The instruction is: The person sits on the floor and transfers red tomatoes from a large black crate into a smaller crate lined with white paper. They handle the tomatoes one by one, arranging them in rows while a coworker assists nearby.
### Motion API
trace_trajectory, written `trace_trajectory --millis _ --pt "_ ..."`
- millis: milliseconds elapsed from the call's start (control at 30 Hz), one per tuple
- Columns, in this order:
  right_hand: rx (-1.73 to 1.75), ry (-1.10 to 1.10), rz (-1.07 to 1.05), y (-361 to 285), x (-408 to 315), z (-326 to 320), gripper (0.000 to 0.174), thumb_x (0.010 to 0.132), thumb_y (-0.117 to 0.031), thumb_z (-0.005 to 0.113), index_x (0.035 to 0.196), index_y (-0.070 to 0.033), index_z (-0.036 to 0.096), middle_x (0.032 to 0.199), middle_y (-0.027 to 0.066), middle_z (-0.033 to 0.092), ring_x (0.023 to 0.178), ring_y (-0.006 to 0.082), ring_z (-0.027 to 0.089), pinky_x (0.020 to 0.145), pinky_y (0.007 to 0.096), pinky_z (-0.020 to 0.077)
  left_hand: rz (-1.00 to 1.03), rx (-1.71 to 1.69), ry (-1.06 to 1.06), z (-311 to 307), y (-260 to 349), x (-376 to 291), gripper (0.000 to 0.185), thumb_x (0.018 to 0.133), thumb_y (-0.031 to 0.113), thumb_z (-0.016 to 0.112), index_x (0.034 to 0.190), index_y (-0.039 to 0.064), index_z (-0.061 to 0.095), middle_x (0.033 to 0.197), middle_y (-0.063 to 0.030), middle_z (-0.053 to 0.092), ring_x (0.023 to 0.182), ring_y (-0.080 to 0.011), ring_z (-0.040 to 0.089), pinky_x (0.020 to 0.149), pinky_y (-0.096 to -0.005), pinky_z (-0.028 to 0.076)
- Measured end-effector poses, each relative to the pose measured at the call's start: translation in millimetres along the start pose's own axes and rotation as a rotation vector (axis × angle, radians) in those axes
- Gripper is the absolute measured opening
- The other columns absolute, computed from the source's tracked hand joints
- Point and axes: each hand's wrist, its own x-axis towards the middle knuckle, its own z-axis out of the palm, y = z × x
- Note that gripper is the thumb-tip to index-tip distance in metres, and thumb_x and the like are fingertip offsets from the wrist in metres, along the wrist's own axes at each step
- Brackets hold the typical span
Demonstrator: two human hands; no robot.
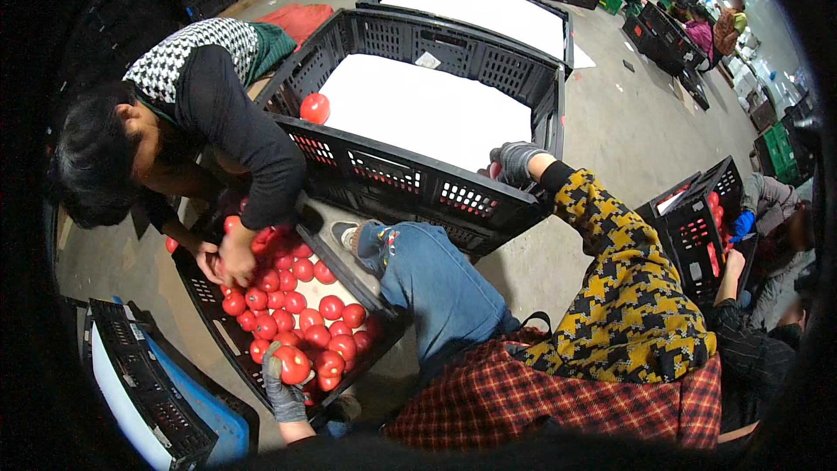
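Note:
My left hand (282,384), in a grey striped glove, holds a large red tomato (292,364) at the near end of a black plastic crate (232,340) filled with tomatoes (294,302). My right hand (516,163), gloved alike, reaches over the side of a second black crate (399,150), at its right corner. A bit of red shows at its fingers, seemingly a tomato (494,170) mostly hidden by the glove. White sheeting (431,111) lines that crate, and one tomato (315,108) lies at its left end.
A co-worker (216,91) bends over the tomato crate from the left, both bare hands among the tomatoes. Another lined crate (484,6) stands behind. Crates (144,386) lean at the lower left. People handle tomatoes at a crate (693,235) on the right.

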Motion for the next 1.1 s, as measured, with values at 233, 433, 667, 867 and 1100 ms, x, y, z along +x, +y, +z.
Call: trace_trajectory --millis 233,433,667,867,1100 --pt "-0.251 0.139 -0.048 -18.8 14.9 12.2 0.025 0.070 -0.024 0.062 0.090 -0.010 0.067 0.085 0.0138 0.065 0.084 0.0282 0.063 0.071 0.0380 0.0486 0.017 0.030 -0.008 4.9 2.5 -0.2 0.065 0.064 0.046 0.068 0.115 0.010 0.048 0.104 -0.0102 0.054 0.069 -0.0249 0.060 0.047 -0.0321 0.053" --pt "-0.128 0.177 -0.054 -37.4 6.9 0.2 0.025 0.076 -0.024 0.055 0.097 -0.015 0.065 0.093 0.0108 0.065 0.087 0.0263 0.062 0.074 0.0365 0.0481 0.005 0.062 -0.018 6.5 9.9 -5.3 0.065 0.064 0.047 0.068 0.115 0.011 0.049 0.107 -0.0069 0.053 0.090 -0.0224 0.055 0.057 -0.0333 0.053" --pt "0.100 -0.017 -0.222 -17.3 19.1 22.8 0.036 0.078 -0.026 0.057 0.112 -0.014 0.057 0.103 0.0153 0.060 0.097 0.0291 0.057 0.083 0.0369 0.0439 0.011 0.055 -0.046 14.8 16.6 -7.6 0.061 0.066 0.043 0.066 0.116 0.011 0.050 0.111 -0.0074 0.051 0.093 -0.0220 0.054 0.059 -0.0347 0.054" --pt "0.289 0.273 -0.043 -22.6 0.5 3.4 0.033 0.080 -0.020 0.057 0.111 -0.008 0.057 0.093 0.0129 0.062 0.086 0.0248 0.060 0.078 0.0348 0.0461 -0.044 -0.063 -0.084 15.4 6.0 2.0 0.062 0.068 0.040 0.066 0.118 0.010 0.047 0.110 -0.0094 0.052 0.085 -0.0267 0.058 0.056 -0.0381 0.056" --pt "0.547 0.469 -0.962 -158.1 -108.9 -23.7 0.038 0.077 -0.025 0.066 0.107 -0.004 0.056 0.099 0.0127 0.060 0.094 0.0246 0.058 0.083 0.0333 0.0460 0.140 0.037 -0.191 124.9 57.1 -42.7 0.071 0.068 0.040 0.067 0.124 0.006 0.041 0.118 -0.0111 0.046 0.103 -0.0265 0.051 0.075 -0.0407 0.052"
